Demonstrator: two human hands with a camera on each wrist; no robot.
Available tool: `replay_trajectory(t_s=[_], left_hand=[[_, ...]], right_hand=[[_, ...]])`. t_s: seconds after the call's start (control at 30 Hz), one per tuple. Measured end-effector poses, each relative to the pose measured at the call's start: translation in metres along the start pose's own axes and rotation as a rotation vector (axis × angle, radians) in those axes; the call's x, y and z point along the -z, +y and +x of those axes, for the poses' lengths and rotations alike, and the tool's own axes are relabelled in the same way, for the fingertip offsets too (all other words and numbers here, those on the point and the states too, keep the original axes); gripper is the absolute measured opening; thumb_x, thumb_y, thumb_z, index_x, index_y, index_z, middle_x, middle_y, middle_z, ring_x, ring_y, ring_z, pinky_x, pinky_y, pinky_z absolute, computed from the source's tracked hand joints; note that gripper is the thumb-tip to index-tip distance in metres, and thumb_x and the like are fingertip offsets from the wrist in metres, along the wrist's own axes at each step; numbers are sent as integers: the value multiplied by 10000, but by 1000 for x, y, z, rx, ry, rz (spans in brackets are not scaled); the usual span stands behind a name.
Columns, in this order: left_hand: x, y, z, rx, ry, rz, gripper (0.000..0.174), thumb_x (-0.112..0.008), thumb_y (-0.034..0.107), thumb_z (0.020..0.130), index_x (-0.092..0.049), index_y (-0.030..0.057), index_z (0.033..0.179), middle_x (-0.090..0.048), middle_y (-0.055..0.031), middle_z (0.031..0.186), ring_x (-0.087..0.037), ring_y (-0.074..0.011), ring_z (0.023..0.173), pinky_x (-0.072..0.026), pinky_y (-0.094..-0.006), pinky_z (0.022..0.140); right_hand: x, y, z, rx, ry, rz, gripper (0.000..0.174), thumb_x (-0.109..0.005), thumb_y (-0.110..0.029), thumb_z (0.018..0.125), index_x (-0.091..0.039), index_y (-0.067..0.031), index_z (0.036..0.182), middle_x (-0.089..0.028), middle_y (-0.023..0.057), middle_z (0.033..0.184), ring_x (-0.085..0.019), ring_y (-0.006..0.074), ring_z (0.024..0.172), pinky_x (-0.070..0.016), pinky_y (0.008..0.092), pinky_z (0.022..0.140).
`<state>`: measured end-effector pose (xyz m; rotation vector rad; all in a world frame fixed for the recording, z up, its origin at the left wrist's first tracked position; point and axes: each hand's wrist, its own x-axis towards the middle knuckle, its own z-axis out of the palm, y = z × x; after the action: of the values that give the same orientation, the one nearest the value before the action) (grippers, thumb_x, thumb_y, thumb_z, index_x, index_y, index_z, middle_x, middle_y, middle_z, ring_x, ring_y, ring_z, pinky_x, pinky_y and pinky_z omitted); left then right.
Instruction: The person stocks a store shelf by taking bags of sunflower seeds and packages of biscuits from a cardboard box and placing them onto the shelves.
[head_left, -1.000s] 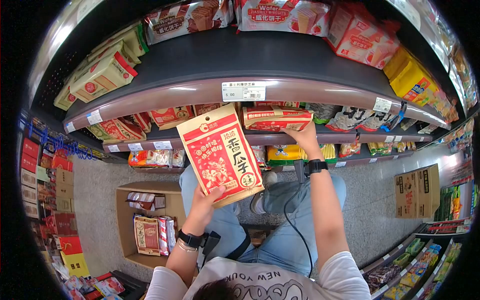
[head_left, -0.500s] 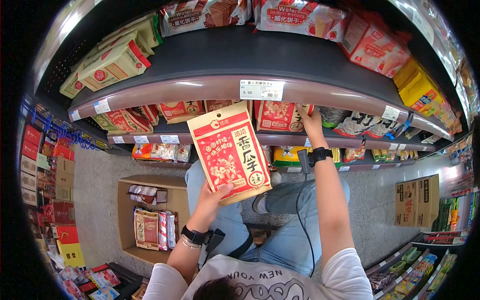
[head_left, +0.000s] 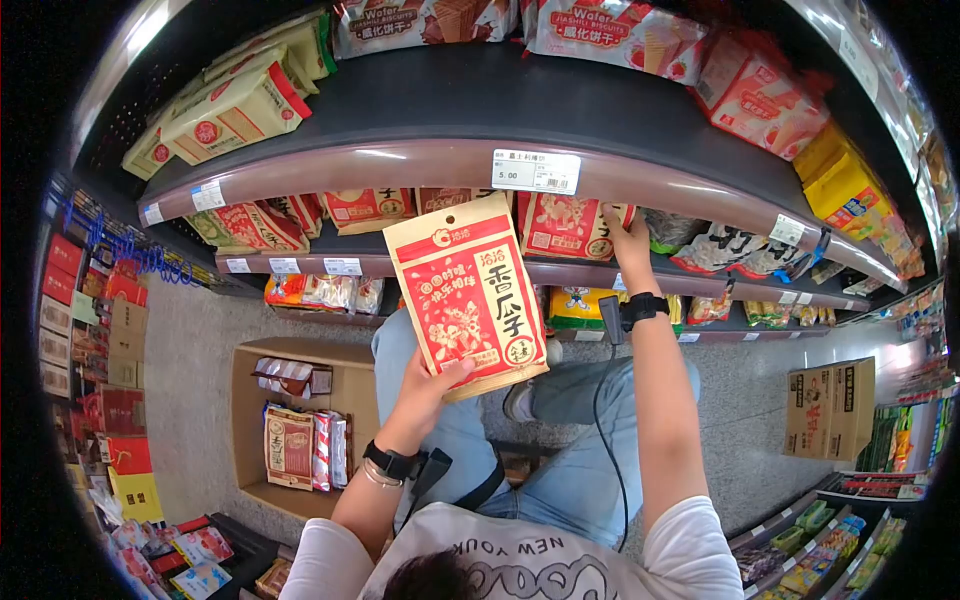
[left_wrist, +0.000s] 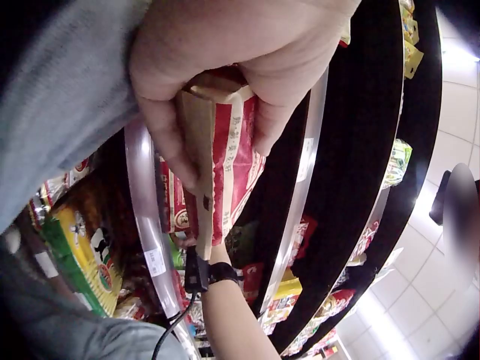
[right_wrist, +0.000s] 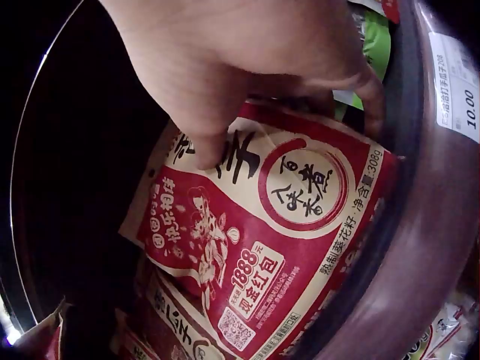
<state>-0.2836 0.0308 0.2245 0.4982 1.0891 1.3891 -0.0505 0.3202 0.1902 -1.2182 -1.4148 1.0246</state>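
Observation:
In the head view my left hand (head_left: 425,388) grips the lower edge of a red and tan sunflower seed bag (head_left: 468,300), thumb across its front. The left wrist view shows this bag (left_wrist: 234,165) edge-on between thumb and fingers. My right hand (head_left: 630,245) reaches under the upper shelf and holds a matching sunflower seed bag (head_left: 562,226) by its right side. Seen from the right wrist, the thumb lies on that bag's printed front (right_wrist: 300,187), while the other fingers pass over its far edge, partly hidden.
More red seed bags (head_left: 368,208) stand left on the same shelf, and black-and-white packs (head_left: 715,248) lie to the right. The upper shelf lip (head_left: 400,165) overhangs them. An open cardboard box (head_left: 243,420) with several bags sits on the floor at left.
The right hand's bag has gone from lying tilted at the shelf edge to standing on the shelf, front outward. My left hand keeps its bag, and the head view has shifted slightly.

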Motion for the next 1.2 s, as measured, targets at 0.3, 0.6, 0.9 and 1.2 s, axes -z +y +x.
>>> replay_trajectory(t_s=[0.3,0.6,0.9,1.2], left_hand=[[0,1,-1,-11,15,12,494,-719,89,807,-466,29,1227,-602,-64,1175,-581,-141,1066,-455,-313,939],[-1,3,-1,-9,17,6,497,-723,80,802,-467,28,1224,-602,-65,1173,-582,-138,1065,-457,-310,938],[2,1,0,-1,2,-6,554,-749,94,785,-442,23,1241,-596,-64,1179,-582,-133,1061,-468,-302,933],[2,0,2,-51,-20,12,577,-769,132,771,-454,22,1242,-590,-62,1188,-571,-127,1067,-464,-302,939]], right_hand=[[-4,-4,-4,-26,17,46,426,-648,-316,891,-567,6,1157,-651,100,1068,-607,157,948,-455,297,847],[-6,-7,-7,-67,16,100,419,-647,-280,894,-550,14,1176,-640,105,1089,-600,160,970,-462,301,836],[-5,1,-6,-42,10,132,445,-646,-315,899,-549,-2,1200,-628,79,1118,-572,126,989,-437,273,862],[-5,15,0,-40,12,126,432,-623,-315,916,-541,8,1189,-624,73,1116,-577,122,974,-444,272,838]])
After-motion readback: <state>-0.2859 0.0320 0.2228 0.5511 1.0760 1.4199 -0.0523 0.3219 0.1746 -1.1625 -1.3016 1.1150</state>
